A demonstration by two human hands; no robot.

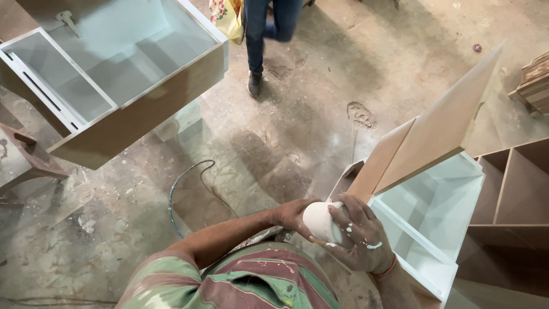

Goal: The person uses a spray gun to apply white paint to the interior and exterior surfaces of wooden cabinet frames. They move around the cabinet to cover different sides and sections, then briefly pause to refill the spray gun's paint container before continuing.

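Two hands grip one white container (pixel 320 220): left hand (pixel 294 214) cups its side, right hand (pixel 360 237) wraps fingers around it. Two white cabinet units (pixel 434 223) stand nearby.

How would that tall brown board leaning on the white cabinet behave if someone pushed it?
The tall brown board looks flat and stiff, so it probably wouldn't flex. It stands tilted on the white cabinet, so a push might tip or slide it off.

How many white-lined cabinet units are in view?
2: one large cabinet at upper left, one smaller cabinet at right beside the hands. Others may lie out of frame.
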